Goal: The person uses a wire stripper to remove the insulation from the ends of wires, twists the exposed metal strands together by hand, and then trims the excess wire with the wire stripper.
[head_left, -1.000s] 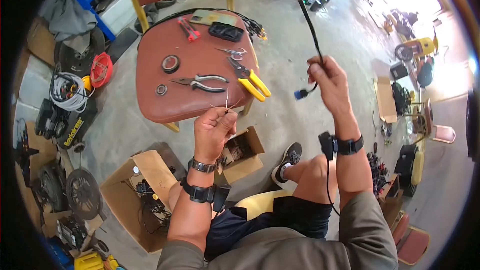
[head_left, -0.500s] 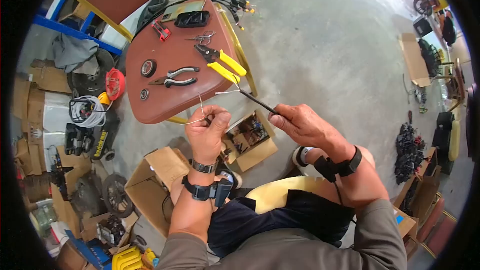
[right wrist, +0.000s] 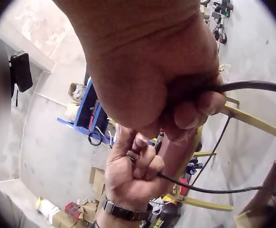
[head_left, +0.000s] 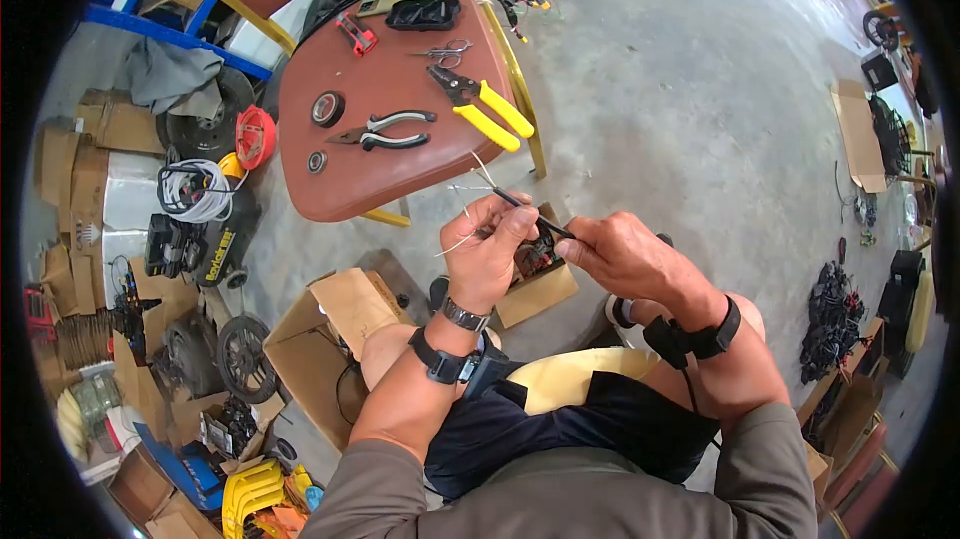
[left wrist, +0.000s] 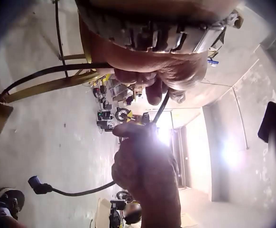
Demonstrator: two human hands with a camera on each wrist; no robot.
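Wires (head_left: 484,170) look stripped but unjoined, their ends splayed, while left hand (head_left: 482,257) and right hand (head_left: 630,257) each grip black cable (head_left: 553,228).

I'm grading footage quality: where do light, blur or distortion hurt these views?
Head: fisheye curvature, black rim, pale glare on the far floor. Left wrist: backlight flares over the right hand, leaving it murky. Right wrist: shadow in that hand's grip, blurred patch at the left edge.

Pliers (head_left: 367,132) on chair seat (head_left: 350,179), btwn tape roll (head_left: 327,109) (L) & strippers (head_left: 468,95) (R), scissors (head_left: 446,53) behind.
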